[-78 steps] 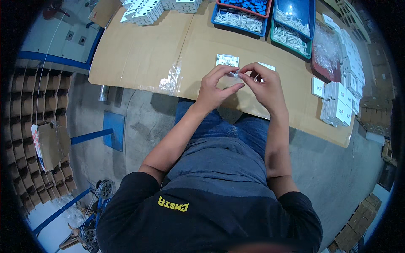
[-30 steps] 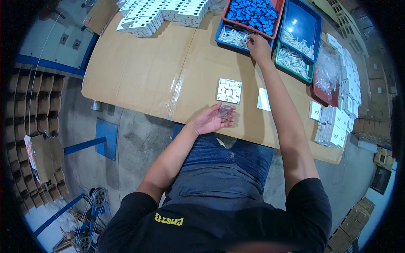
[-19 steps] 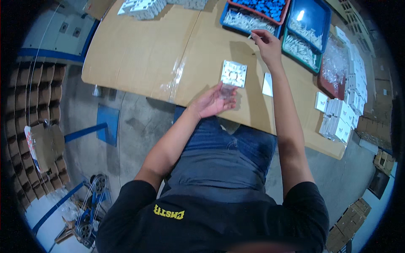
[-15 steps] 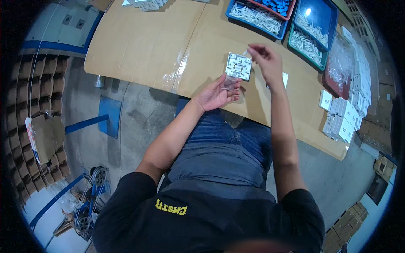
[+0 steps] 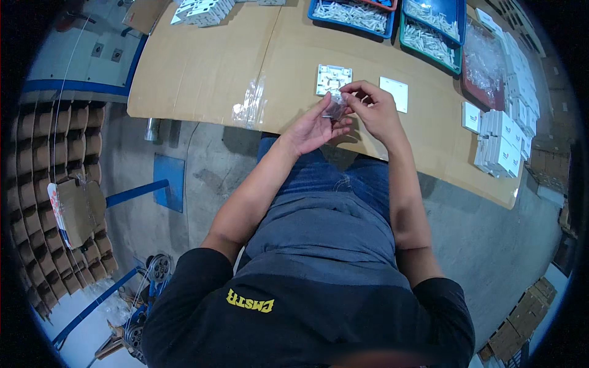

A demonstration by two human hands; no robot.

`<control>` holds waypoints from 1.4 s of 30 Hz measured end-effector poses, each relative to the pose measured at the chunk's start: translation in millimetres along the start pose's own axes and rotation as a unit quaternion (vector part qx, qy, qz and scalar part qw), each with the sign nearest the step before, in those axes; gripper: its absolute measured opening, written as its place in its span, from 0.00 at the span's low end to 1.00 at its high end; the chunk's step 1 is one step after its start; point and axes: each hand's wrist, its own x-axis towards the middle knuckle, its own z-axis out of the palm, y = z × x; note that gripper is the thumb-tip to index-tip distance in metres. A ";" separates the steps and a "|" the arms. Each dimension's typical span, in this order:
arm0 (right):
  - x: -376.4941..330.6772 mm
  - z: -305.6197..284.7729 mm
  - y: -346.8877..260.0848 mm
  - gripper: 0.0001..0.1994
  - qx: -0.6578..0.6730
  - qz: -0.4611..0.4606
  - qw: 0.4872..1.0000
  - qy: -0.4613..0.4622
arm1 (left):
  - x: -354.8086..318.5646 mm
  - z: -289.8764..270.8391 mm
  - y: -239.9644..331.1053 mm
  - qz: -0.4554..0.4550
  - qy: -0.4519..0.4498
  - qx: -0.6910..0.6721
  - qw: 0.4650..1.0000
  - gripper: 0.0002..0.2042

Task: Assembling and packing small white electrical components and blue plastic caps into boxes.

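Observation:
My left hand [image 5: 314, 130] is turned palm up above the table's near edge, a small clear plastic bag [image 5: 335, 108] held between thumb and fingers. Coming in from the right, my right hand [image 5: 377, 115] pinches at the bag's upper edge with thumb and forefinger. Whether anything small is inside that pinch is hidden. Just beyond the fingers lies a square white plastic fitting [image 5: 333, 76] with moulded recesses and slots. To the right of my right hand is a flat white square plate [image 5: 396, 94].
Cardboard covers the table [image 5: 202, 67]. A blue tray [image 5: 350, 26] and a green tray [image 5: 423, 52] hold small white plugs. A red tray [image 5: 471, 87] of clear bags stands beside stacked white plates [image 5: 500, 144]. More white fittings [image 5: 202, 11] are stacked far left.
My right hand has come down from the far right corner of the white fitting to the bag in my left hand. The view has shifted slightly; the fitting seems to have stayed put.

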 end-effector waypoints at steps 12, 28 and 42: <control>-6.3 -2.4 3.3 0.07 -0.029 -0.015 0.999 -0.037 | -9.5 11.2 -5.3 -0.007 -0.004 0.019 1.000 0.21; -13.2 -7.6 -9.5 0.08 -0.163 0.021 0.977 -0.132 | -5.3 14.1 -9.0 -0.007 0.057 0.065 0.996 0.20; -5.7 13.2 21.2 0.06 0.032 0.045 0.998 -0.038 | 0.0 4.7 -0.8 -0.010 0.057 0.030 0.998 0.24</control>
